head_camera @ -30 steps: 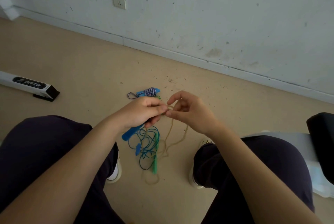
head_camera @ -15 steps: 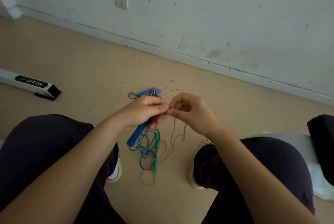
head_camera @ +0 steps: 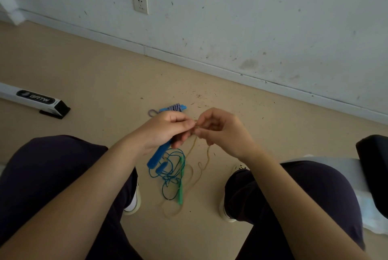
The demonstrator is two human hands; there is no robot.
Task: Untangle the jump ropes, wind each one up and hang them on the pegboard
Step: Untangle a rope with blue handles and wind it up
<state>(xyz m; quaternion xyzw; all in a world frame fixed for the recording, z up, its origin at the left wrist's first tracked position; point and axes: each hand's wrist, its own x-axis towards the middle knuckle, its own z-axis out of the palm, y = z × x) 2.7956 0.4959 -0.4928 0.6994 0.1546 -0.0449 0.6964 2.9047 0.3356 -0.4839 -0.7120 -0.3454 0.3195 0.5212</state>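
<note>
Soft, even daylight is filling the scene; shadows are lying faint, edges are bending outward, detail is looking slightly soft.

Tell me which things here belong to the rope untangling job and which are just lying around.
Part of the job:
tan rope, pinched by left hand and right hand
blue rope with blue handle
green handle
striped rope bundle

Just lying about:
white bar on the floor
wall socket

The blue handle's (head_camera: pixel 157 156) upper end hides under the left hand (head_camera: pixel 165 129).
</note>
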